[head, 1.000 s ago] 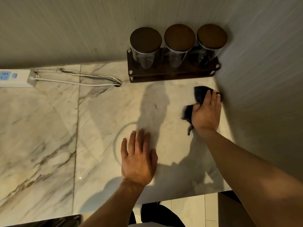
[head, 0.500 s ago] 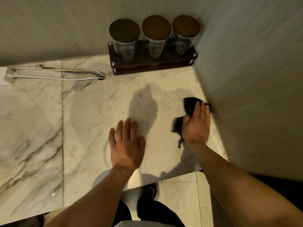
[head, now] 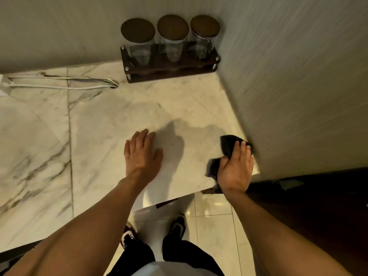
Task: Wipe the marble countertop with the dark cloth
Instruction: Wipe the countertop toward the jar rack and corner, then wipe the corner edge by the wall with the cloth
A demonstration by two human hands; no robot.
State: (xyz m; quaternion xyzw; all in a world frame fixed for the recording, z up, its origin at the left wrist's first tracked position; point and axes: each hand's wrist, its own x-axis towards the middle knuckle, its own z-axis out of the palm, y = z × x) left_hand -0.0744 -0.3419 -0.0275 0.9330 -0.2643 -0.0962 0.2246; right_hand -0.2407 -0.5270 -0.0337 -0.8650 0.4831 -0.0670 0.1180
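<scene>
The white marble countertop (head: 95,124) with grey veins fills the left and middle of the head view. My right hand (head: 236,168) presses the dark cloth (head: 229,145) flat onto the marble at its near right corner, against the right wall. Part of the cloth sticks out ahead of my fingers and part to the left of my palm. My left hand (head: 142,154) lies flat on the marble with fingers slightly spread, holding nothing, a hand's width left of the cloth.
Three glass jars with dark round lids stand in a dark wooden rack (head: 171,71) in the far corner. White cables (head: 63,83) run along the back wall from a power strip at the left edge. Textured walls close the back and right. Tiled floor and my shoes show below.
My right hand has dragged the cloth along the right wall from near the jar rack toward the counter's front edge. My left hand has stayed flat on the marble.
</scene>
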